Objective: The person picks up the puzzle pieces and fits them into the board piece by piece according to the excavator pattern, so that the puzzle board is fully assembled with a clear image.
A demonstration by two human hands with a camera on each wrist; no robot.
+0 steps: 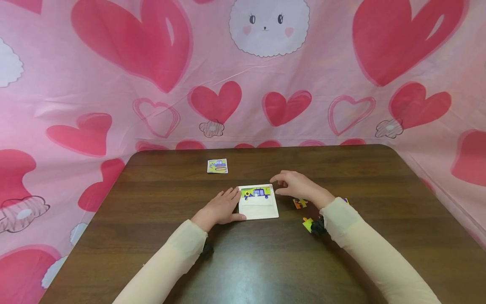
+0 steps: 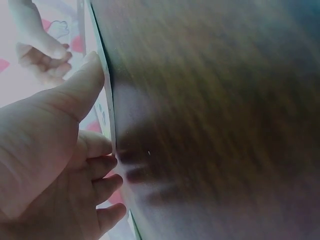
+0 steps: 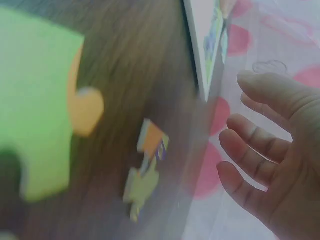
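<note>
A white puzzle tray [image 1: 260, 213] lies on the table with picture pieces [image 1: 261, 193] filling its upper part, showing a purple vehicle on green. Its lower part is bare white. My left hand [image 1: 222, 208] rests along the tray's left edge, fingers extended near the upper corner and thumb at the lower one. Just beyond the tray's upper right corner hovers my right hand [image 1: 298, 185], fingers loosely bent, with nothing between them in the right wrist view. Below it lie an orange-and-yellow puzzle piece [image 1: 301, 203] and a green puzzle piece [image 3: 40, 100] with an orange tab.
A small picture card [image 1: 217, 166] of a similar vehicle lies behind the tray, to the left. Another piece [image 1: 346, 201] peeks out beyond my right sleeve. Behind the brown table [image 1: 174, 177] hangs a pink cloth [image 1: 250, 84] with hearts.
</note>
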